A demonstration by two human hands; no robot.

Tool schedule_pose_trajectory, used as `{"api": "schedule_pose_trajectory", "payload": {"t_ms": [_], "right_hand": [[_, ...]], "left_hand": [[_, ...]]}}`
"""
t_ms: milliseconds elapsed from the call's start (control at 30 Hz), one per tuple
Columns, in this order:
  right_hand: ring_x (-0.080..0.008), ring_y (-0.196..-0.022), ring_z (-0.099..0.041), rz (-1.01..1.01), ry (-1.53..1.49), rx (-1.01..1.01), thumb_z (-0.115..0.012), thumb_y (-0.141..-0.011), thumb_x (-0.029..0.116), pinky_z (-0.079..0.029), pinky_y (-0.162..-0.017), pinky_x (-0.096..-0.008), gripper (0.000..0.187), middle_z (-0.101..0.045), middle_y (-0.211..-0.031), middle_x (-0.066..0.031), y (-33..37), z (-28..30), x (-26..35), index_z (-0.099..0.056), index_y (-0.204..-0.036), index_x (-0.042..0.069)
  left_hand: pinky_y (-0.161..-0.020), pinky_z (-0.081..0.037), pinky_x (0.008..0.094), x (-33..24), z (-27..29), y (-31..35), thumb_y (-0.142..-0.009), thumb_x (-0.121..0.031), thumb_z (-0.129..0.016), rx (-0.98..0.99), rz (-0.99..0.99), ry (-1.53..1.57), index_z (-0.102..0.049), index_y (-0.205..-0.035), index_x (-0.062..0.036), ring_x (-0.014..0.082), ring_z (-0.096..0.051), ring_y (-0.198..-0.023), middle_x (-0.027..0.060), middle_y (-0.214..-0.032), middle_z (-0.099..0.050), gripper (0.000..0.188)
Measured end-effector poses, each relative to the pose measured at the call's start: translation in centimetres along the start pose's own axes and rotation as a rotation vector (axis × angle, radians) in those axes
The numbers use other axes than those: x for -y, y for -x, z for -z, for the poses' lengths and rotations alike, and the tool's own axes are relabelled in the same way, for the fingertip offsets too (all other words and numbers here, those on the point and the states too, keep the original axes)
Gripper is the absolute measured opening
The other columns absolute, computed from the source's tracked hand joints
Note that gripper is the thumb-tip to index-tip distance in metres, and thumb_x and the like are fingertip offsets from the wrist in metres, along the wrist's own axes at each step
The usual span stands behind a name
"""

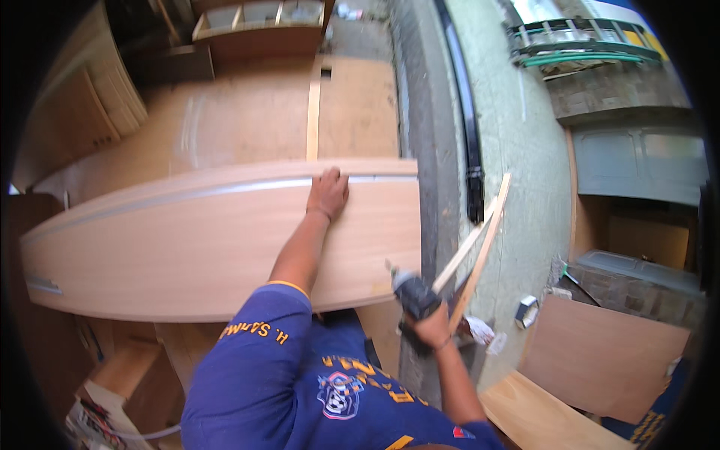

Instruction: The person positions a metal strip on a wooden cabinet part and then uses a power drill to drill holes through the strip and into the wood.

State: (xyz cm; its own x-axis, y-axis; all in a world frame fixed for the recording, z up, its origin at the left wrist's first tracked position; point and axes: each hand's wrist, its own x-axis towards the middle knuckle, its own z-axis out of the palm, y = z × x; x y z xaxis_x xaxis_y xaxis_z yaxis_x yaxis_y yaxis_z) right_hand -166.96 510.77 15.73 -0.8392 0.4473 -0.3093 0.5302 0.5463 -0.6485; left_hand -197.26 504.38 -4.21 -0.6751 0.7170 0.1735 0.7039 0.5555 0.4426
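A long light-brown wooden panel (225,251) lies across in front of me. A thin silvery metal strip (247,185) runs along its far side. My left hand (328,193) rests on that strip near the panel's right end, its fingers bent down over the metal; the fingertips are hidden. Beside the panel's near right corner, my right hand (433,328) is wrapped round the grip of a dark cordless drill (417,295). The drill's bit points up and to the left, over the panel's right end. A short metal piece (45,286) lies at the panel's far left end.
Beyond the panel lies a large brown board (247,112). Two wooden strips (484,247) lean right of the drill, near a long black bar (465,112) on the floor. Boards (604,352) lie at the lower right. A wooden cabinet frame (259,37) stands at the back.
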Motion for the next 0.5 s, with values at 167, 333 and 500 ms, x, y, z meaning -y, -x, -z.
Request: {"api": "schedule_pose_trajectory", "payload": {"t_ms": [167,333,500], "right_hand": [[-0.0289,-0.116,-0.052,-0.222,-0.233,-0.053,-0.068,-0.067,0.016,-0.038,-0.102,-0.0382,0.044,-0.06,-0.118,-0.0104,12.1,-4.9,-2.2,-0.066,-0.111,0.016],[-0.0285,-0.101,-0.061,-0.019,-0.139,-0.257,-0.076,-0.064,0.018,-0.047,-0.09,-0.0385,0.045,-0.065,-0.107,-0.0125,14.5,-9.6,-4.0,-0.065,-0.106,0.008],[-0.0318,-0.082,-0.067,-0.029,-0.223,-0.365,-0.079,-0.061,0.021,-0.053,-0.074,-0.0394,0.038,-0.068,-0.087,-0.014,14.8,-8.9,-4.4,-0.067,-0.095,0.008]], "left_hand": [[-0.082,-0.042,0.0429,-2.2,0.7,2.5,-0.076,-0.009,-0.055,-0.156,0.205,0.305,-0.058,-0.101,-0.0066,0.032,-0.05,-0.098,0.015,-0.102,-0.051,0.025],[-0.067,-0.05,0.0411,1.0,-1.1,11.7,-0.085,-0.016,-0.046,0.594,0.261,0.197,-0.06,-0.08,-0.0019,0.0342,-0.062,-0.077,0.0174,-0.075,-0.062,0.021],[-0.092,-0.052,0.0388,-7.7,6.8,19.4,-0.079,0.015,-0.032,0.474,1.339,1.731,-0.035,-0.126,0.0059,0.0302,-0.057,-0.109,0.021,-0.119,-0.049,0.048]]}}
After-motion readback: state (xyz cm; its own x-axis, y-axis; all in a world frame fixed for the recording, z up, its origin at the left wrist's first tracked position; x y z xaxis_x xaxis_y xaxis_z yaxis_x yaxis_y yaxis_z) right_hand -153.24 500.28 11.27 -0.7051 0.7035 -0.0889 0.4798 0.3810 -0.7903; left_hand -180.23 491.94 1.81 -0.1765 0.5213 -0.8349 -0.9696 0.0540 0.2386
